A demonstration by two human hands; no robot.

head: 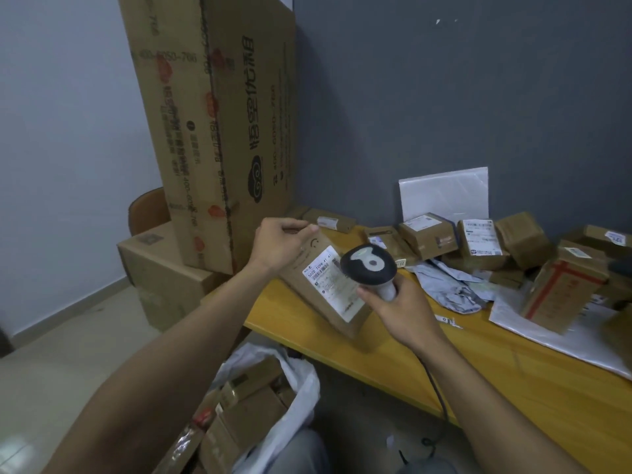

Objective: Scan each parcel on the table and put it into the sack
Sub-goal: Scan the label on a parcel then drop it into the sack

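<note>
My left hand (pixel 278 246) grips the top edge of a flat brown cardboard parcel (pixel 307 268) and holds it tilted over the table's left end, its white shipping label (pixel 333 283) facing me. My right hand (pixel 398 307) is wrapped round the handle of a black and white barcode scanner (pixel 367 266), whose head sits just over the label. A white plastic sack (pixel 297 401) stands open on the floor below, with several brown parcels (pixel 246 401) inside. More parcels (pixel 427 234) lie along the back of the yellow table (pixel 461 367).
Tall cardboard cartons (pixel 219 124) lean against the wall at left, above a carton on the floor (pixel 160 265). A crumpled grey mailer bag (pixel 451 282), a red-taped box (pixel 564 292) on a white bag (pixel 581 340), and a white envelope (pixel 444 196) against the grey wall are on the table.
</note>
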